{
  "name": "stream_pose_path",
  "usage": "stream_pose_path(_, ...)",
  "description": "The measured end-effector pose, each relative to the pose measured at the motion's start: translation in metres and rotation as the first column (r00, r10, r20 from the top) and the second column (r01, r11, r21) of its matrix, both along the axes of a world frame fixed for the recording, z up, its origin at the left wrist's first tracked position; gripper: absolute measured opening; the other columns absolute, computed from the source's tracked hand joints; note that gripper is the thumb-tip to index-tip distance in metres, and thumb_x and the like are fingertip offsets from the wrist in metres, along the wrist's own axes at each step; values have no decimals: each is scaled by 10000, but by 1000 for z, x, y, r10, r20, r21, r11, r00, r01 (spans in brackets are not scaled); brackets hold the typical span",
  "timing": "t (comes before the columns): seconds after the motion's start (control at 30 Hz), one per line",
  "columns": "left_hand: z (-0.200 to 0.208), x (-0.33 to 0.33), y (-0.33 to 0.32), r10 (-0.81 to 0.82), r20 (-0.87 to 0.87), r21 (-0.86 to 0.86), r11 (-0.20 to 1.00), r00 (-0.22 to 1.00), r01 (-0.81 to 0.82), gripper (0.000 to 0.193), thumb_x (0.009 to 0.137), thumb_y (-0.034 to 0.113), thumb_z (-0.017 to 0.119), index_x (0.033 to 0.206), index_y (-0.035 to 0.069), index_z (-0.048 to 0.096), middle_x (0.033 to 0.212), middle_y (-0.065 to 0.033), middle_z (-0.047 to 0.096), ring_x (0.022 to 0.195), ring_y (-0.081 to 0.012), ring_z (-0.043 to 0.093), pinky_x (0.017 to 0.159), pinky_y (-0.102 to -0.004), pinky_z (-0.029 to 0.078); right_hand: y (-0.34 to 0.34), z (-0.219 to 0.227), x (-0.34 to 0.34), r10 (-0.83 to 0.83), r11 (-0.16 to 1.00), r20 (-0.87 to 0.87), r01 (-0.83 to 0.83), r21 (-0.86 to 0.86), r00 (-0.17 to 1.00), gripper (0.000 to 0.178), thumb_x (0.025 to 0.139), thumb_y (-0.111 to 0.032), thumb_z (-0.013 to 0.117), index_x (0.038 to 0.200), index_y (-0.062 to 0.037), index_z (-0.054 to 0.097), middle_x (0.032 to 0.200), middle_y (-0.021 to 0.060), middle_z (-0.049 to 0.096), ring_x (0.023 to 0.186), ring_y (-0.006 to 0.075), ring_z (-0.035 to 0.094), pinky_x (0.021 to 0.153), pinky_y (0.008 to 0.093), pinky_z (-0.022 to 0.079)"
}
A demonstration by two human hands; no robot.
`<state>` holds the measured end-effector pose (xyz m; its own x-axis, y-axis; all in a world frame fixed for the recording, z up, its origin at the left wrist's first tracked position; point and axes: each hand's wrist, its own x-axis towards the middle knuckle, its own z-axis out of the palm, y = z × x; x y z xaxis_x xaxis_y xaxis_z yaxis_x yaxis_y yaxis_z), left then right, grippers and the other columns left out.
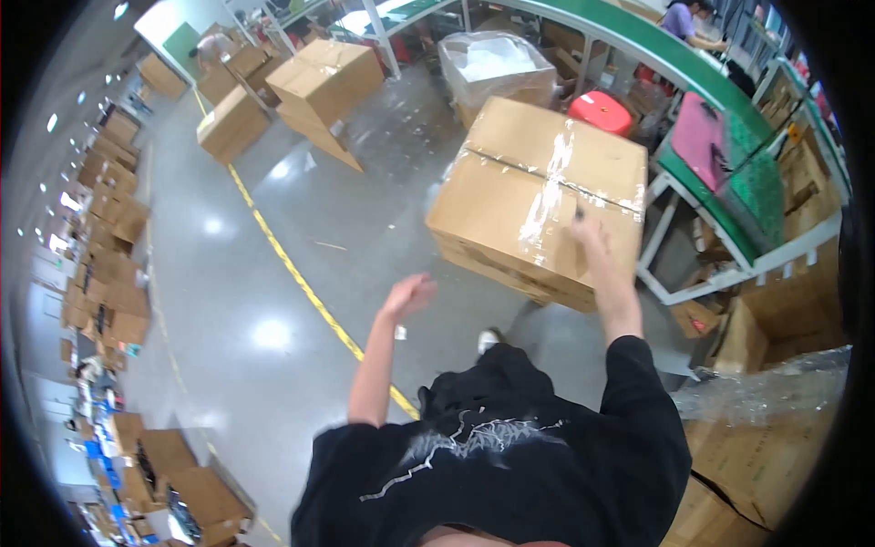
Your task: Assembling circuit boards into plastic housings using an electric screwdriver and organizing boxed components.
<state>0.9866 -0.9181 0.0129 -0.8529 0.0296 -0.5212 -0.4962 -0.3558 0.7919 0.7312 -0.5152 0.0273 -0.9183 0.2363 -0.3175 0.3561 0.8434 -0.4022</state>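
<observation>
Seeing right hand (pixel 591 235) flat on taped box (pixel 538 196), fingers apart, nothing clamped; left hand (pixel 410 294) loose, empty, box lies up-right of it.

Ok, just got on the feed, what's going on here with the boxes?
A person in a black shirt stands on a warehouse floor facing a large taped cardboard box. The right hand rests on the box's top, near its front edge. The left hand is raised in the air, loosely curled, holding nothing and clear of the box. More cardboard boxes stand farther back, and a green conveyor runs along the right.
</observation>
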Motion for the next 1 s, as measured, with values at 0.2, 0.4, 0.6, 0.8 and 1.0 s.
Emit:
stream_pose_path(0.2,-50,139,-110,395,346,-114,918,851,-380,354,913,256,451,1212,68,481,1099,-108,611,952,-222,582,784,-372,446,-95,-1,9,-148,911,-190,208,355,971,630,818,-401,526,1392,-281,296,1481,105,190,1363,368,118,1060,599,93)
stream_pose_path(0.4,-70,57,-168,426,540,-233,904,725,-358,367,892,284,456,1214,110,475,1094,-65,609,959,-209,581,719,-339,454,-108,7,-5,-204,876,-162,254,409,965,604,822,-364,554,1367,-216,341,1453,124,246,1355,339,163,1056,582,139)
stream_pose_path(0.6,-5,-246,-115,-136,282,-167,968,950,189,675,871,389,553,1402,143,217,1401,-112,299,1272,-294,325,962,-490,357,-131,-10,40,-563,583,-528,758,293,636,513,870,-370,518,1266,-58,424,1307,173,424,1176,351,395,960,473,325)
stream_pose_path(0.8,-20,-314,-39,-443,-224,-366,864,868,346,744,872,180,541,1426,26,69,1464,-178,179,1351,-273,196,1069,-356,229,-235,-12,69,-894,-393,445,562,-728,-49,524,882,-373,539,1195,36,442,1122,157,537,1070,306,512,826,501,444)
stream_pose_path(1.0,-30,-350,-28,-413,-358,-386,882,837,270,719,864,114,503,1426,17,64,1466,-196,165,1364,-298,156,1095,-372,164,-229,-31,26,-968,-111,232,671,-733,93,408,899,-238,546,1205,-14,395,1167,140,508,973,284,576,704,468,521)
